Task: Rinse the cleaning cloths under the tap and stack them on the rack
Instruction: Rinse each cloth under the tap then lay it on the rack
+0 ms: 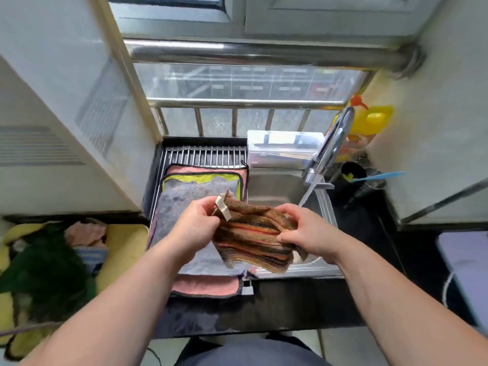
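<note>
Both hands grasp the striped brown-and-orange terry cloth (253, 239): the left hand (196, 223) pinches its tagged corner and the right hand (306, 233) bunches the other end. They hold it just left of the running tap (330, 149), over the edge where the steel sink (277, 186) meets the wire rack (206, 155). It looks rinsed and mid-fold, so the next move is probably to flatten it and lay it squarely on the nubby grey cloth (184, 196), which lies on the pink, black-edged cloth (206, 286).

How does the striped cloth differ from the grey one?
The striped cloth is brown and orange; the grey cloth is plain with a yellow-green edge. The striped cloth is held bunched; the grey cloth lies flat on a pink cloth. Both are towelling.
</note>
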